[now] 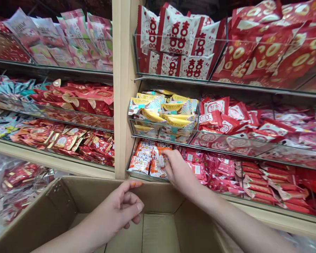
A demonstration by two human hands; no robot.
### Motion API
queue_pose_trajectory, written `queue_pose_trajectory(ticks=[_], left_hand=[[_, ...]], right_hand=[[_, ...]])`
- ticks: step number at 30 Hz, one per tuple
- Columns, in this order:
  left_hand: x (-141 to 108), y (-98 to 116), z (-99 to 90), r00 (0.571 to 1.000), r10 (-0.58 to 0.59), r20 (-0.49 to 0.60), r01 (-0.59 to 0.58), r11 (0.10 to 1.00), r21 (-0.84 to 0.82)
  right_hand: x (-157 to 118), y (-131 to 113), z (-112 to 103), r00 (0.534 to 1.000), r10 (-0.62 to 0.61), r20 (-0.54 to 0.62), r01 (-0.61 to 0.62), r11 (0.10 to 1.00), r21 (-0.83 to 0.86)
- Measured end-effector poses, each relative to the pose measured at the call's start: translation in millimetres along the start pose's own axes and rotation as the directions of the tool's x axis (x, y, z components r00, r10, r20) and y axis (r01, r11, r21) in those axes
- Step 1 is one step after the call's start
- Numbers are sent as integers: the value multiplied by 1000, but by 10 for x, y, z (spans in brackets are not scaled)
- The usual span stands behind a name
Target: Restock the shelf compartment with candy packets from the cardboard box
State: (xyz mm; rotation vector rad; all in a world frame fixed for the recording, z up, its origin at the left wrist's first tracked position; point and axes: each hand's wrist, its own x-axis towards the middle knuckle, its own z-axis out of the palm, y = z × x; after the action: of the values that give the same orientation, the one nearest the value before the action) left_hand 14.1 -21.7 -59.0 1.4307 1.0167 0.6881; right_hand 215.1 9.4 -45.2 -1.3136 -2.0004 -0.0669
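Probably, the orange-and-white sachets (140, 164) in the bottom compartment (137, 174) are light, slick and best pinched by an end; we cannot tell whether our right hand (181, 173) grips one, while our left hand (125, 207) hangs loosely curled, seemingly empty.

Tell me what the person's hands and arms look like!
The left hand and right hand wear no gloves, and no rings or watch show. The left forearm and right forearm have no sleeves in view. There's an orange patch on one left finger; I can't tell why.
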Motion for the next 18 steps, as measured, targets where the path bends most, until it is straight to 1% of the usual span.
queue_pose_trajectory(ticks=[1,2,4,6,8,9,10,12,15,16,18], left_hand=[[-7,-11,5,1000,23,20,-23,999,33],[-11,-22,11,998,40,46,-42,998,55],[-15,-51,24,993,60,101,-68,994,84],[-18,-87,38,986,68,149,-87,988,127],[-27,-125,50,981,73,179,-108,975,197],[-36,-143,55,979,70,190,-115,964,240],[-48,-159,60,978,57,199,-114,952,283],[-78,-186,67,977,31,212,-107,926,362],[-127,-217,65,972,-1,237,-114,874,473],[-141,-223,60,969,-10,248,-121,852,509],[-163,-223,46,961,-29,273,-140,805,576]], right_hand=[[89,76,-40,996,-64,55,74,979,-188],[168,140,-67,988,-112,110,142,934,-329],[289,223,-79,966,-165,198,245,827,-506],[368,258,-52,955,-162,248,283,743,-606],[429,268,-16,945,-117,304,299,686,-664],[461,273,-1,939,-86,333,301,675,-674],[496,283,11,933,-54,355,293,688,-664],[581,319,26,929,-8,370,250,750,-612],[716,419,59,951,63,304,98,868,-487],[754,460,77,956,98,276,37,895,-444],[807,541,123,955,169,242,-63,918,-393]])
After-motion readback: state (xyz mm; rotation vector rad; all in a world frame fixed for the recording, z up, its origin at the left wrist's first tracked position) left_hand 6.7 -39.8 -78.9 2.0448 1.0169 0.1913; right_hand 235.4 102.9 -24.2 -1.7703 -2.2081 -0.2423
